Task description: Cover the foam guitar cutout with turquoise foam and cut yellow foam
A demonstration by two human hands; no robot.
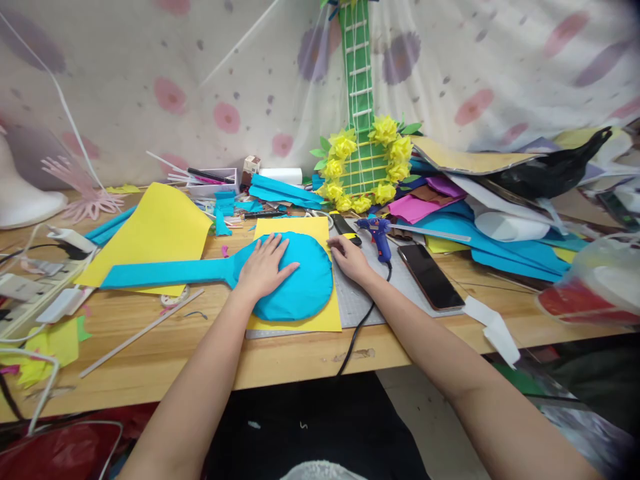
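Observation:
A blue paper-covered guitar shape [305, 280], with a round body and a long flat neck pointing left, lies on a yellow sheet [295, 325]. My left hand [263, 267] rests flat on the body near the neck, fingers spread. At the right rim of the body, my right hand [350, 260] is curled with its fingertips together by the yellow sheet's edge. Whatever those fingertips may pinch is too small to make out. Just beyond that hand lie a black and yellow utility knife [346, 230] and a blue glue gun [379, 237].
A green guitar model [361, 100] with yellow paper flowers stands at the back. A phone [431, 277] lies right of the grey cutting mat [395, 293]. Stacked coloured paper [500, 247] and a clear tub [590, 280] fill the right; power strips [50, 293] crowd the left.

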